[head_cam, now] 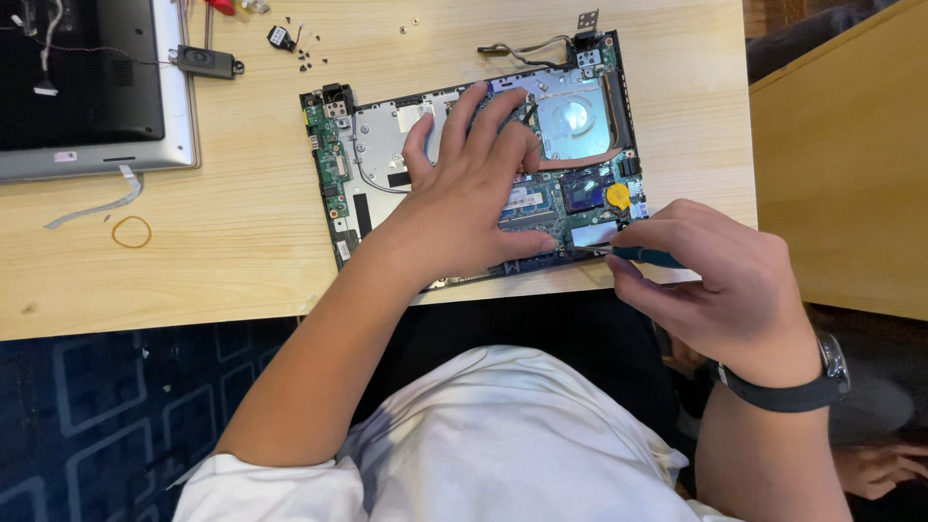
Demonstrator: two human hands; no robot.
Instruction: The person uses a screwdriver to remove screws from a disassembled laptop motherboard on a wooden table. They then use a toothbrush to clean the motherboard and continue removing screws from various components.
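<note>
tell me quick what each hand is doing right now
Left hand: open, flat on the laptop board.
Right hand: closed on a small screwdriver, tip at the board's front edge.

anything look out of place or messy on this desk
Somewhat. Tiny loose screws lie scattered on the bare wooden table near a detached speaker part, easy to lose. The opened laptop base sits askew, its near edge overhanging the table. No spills or damage visible.

electronics repair bench, opened laptop base (464, 155) on wooden table (242, 242), loose screws (307, 60)
</note>
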